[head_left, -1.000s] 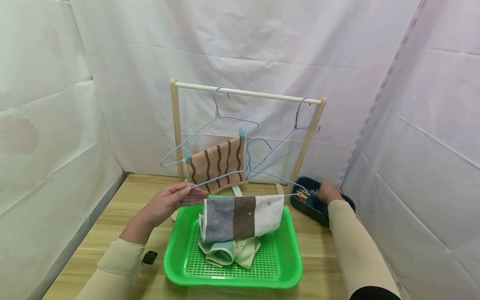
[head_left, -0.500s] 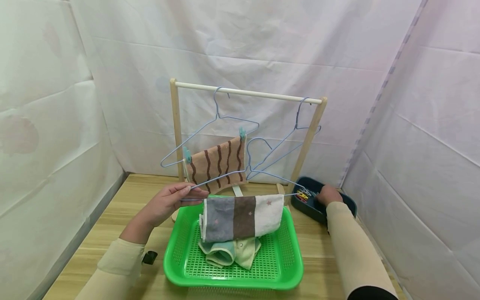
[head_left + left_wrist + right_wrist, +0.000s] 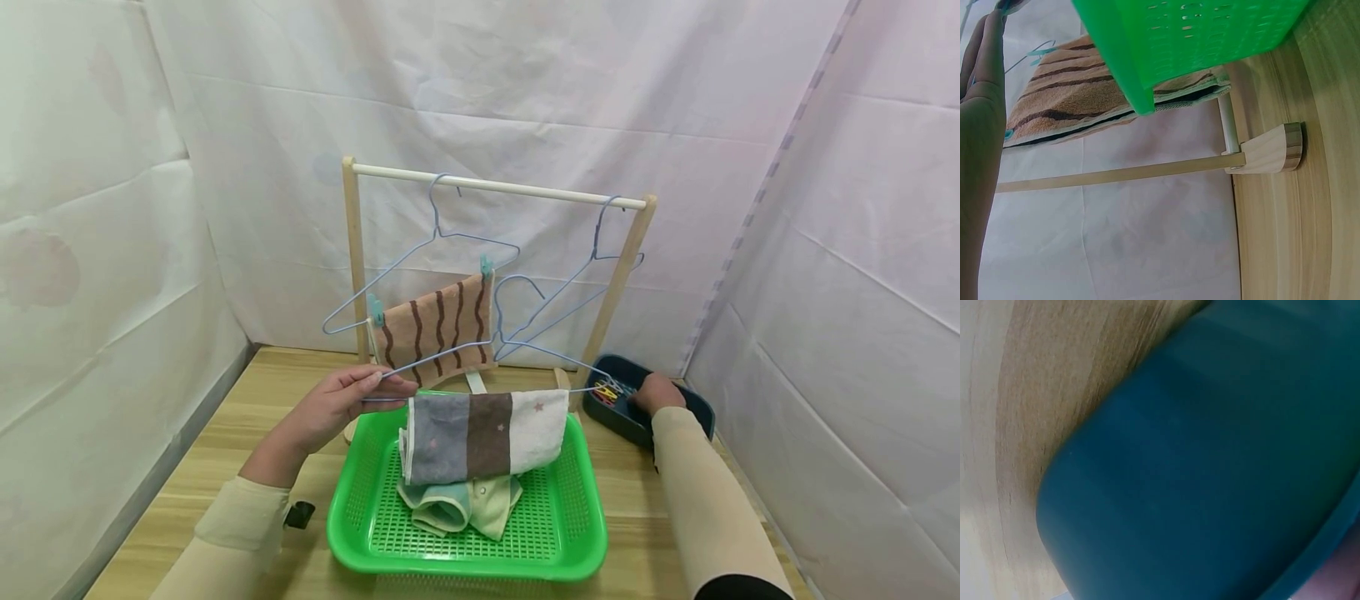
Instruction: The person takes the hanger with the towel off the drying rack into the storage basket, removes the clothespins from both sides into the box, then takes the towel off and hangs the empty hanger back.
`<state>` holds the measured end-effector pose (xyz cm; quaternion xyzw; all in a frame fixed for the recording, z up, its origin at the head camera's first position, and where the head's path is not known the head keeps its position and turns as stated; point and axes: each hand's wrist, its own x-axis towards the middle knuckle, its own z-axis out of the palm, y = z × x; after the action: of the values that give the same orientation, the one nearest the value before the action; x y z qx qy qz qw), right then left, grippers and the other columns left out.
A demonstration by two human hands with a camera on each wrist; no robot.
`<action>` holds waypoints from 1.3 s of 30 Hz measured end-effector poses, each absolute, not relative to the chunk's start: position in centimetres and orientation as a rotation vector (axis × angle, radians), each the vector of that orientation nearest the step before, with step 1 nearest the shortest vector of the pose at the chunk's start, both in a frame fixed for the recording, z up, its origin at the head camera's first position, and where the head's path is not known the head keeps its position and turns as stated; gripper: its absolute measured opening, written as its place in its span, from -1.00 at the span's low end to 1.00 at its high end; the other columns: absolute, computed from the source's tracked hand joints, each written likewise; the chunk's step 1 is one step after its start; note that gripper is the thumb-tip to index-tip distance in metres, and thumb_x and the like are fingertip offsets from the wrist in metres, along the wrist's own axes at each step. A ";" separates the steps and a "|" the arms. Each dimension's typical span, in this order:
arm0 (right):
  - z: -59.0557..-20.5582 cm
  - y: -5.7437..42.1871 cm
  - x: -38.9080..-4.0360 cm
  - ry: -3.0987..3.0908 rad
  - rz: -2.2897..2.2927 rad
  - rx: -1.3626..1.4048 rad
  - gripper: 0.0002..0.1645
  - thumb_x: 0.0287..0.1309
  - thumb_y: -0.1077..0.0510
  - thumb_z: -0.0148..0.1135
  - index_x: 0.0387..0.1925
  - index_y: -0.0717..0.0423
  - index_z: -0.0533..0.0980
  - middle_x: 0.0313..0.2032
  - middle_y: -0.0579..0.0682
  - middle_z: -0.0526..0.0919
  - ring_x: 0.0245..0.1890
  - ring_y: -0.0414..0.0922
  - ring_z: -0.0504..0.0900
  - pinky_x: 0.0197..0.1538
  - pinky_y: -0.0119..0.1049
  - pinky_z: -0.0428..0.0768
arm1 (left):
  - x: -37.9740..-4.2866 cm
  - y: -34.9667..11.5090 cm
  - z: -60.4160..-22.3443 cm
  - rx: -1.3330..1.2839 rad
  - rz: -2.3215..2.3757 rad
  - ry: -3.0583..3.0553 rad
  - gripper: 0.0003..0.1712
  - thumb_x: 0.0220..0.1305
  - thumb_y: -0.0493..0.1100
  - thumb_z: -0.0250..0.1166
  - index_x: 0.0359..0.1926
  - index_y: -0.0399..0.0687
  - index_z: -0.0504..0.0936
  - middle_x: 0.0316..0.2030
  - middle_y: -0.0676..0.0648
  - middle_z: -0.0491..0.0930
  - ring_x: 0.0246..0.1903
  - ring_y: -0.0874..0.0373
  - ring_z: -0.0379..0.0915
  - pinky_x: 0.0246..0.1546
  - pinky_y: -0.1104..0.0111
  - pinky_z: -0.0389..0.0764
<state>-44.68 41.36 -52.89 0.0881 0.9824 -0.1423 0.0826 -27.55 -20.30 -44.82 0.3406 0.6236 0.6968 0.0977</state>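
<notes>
My left hand point(image 3: 337, 408) grips the left end of a blue wire hanger point(image 3: 438, 357) in the head view. Over the hanger's lower bar is folded a small towel point(image 3: 487, 437) in grey, brown and white with stars. It hangs above a green plastic basket point(image 3: 345, 533), where a teal and cream cloth point(image 3: 491, 508) lies crumpled. At the right, my right hand point(image 3: 658, 392) reaches into a dark blue box point(image 3: 626, 425) with several coloured clothespins point(image 3: 606, 392) at its left end. Its fingers are hidden, so I cannot tell what they hold. The right wrist view shows mostly the box's outer wall point(image 3: 1166, 475).
Behind the basket stands a wooden rack with a white rail point(image 3: 510, 190). A striped brown towel point(image 3: 438, 325) is clipped by teal clothespins point(image 3: 377, 310) to one hanger on it; a bare hanger point(image 3: 562, 287) hangs to the right. White curtains point(image 3: 262, 108) enclose the table.
My right hand has sunk slightly lower into the dark blue box and its motion has slowed. The left hand, hanger and draped towel stay in place.
</notes>
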 end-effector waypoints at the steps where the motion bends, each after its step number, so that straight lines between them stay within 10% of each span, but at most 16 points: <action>1: -53.0 41.4 -44.7 2.932 -0.423 0.263 -0.56 0.40 0.03 0.42 -0.17 0.44 0.68 -0.22 0.28 0.72 -0.27 0.16 0.64 -0.09 0.20 0.74 | -27.6 -20.3 -44.8 1.009 2.062 1.849 -0.55 0.85 -0.28 -0.15 0.35 -0.51 0.55 0.29 -0.28 0.71 0.33 -0.06 0.66 0.37 -0.03 0.66; 24: -52.8 41.9 -44.3 2.889 -0.468 0.247 -0.47 0.45 -0.05 0.41 -0.13 0.45 0.68 -0.29 0.22 0.69 -0.32 0.14 0.61 -0.14 0.10 0.69 | -27.7 -20.2 -44.8 1.033 2.052 1.846 -0.54 0.84 -0.30 -0.16 0.37 -0.53 0.54 0.29 -0.27 0.71 0.33 -0.05 0.66 0.36 0.03 0.68; 34: -49.5 40.9 -43.2 2.956 -0.618 0.088 -0.40 0.58 -0.05 0.31 -0.63 0.13 0.50 -0.64 -0.07 0.42 -0.57 -0.05 0.44 -0.31 0.01 0.59 | -27.9 -20.2 -44.9 1.056 2.050 1.829 -0.53 0.85 -0.31 -0.18 0.37 -0.55 0.53 0.30 -0.28 0.70 0.34 -0.05 0.65 0.37 0.01 0.67; 39: -46.4 40.0 -42.4 2.921 -0.885 0.069 -0.52 0.64 -0.01 0.27 -0.42 0.23 0.58 -0.53 -0.02 0.56 -0.48 -0.01 0.60 -0.37 -0.14 0.60 | -27.9 -20.2 -45.0 1.053 2.057 1.821 -0.53 0.85 -0.30 -0.18 0.38 -0.53 0.54 0.31 -0.30 0.69 0.34 -0.05 0.65 0.37 0.06 0.68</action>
<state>-42.43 39.98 -46.38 0.0227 0.9558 -0.2898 0.0444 -27.86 -20.21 -44.98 0.3562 0.6159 0.6956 0.0995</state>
